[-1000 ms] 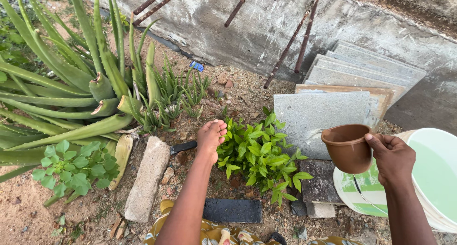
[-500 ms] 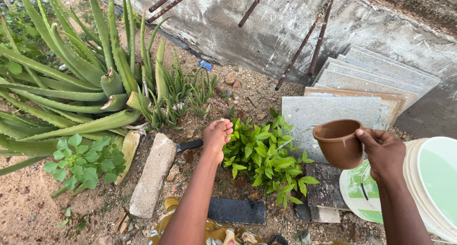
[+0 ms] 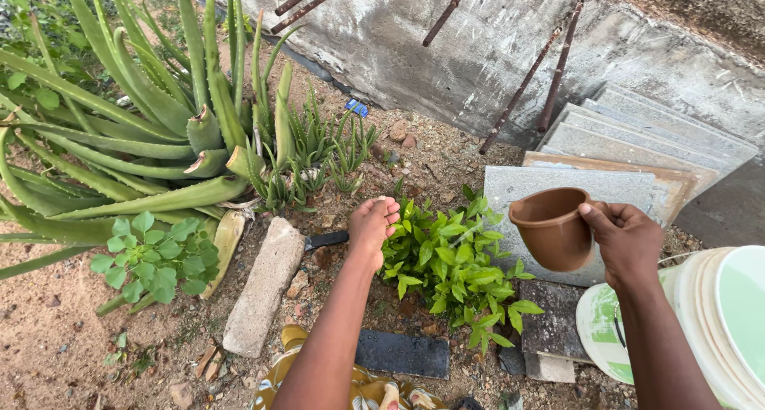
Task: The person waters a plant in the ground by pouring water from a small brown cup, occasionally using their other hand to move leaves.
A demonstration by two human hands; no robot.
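Brown cup (image 3: pixel 552 227) sits in the fingers (image 3: pixel 594 215) of the right hand (image 3: pixel 629 243), pinched at its rim, thumb over the edge, tilted toward the leafy seedling (image 3: pixel 450 262) just left of it. To water well, I judge the tilt should be slow and low, so the stream lands at the stem base and does not wash soil off. The left hand (image 3: pixel 373 224) rests at the seedling's left edge, fingers curled loosely together and holding nothing, cupping the leaves aside. Both forearms reach forward from the lower frame, the right wrist bent inward. A white and green bucket (image 3: pixel 717 322) stands at the ground's right edge, stone slabs (image 3: pixel 621 139) behind, aloe (image 3: pixel 159 123) at far left.
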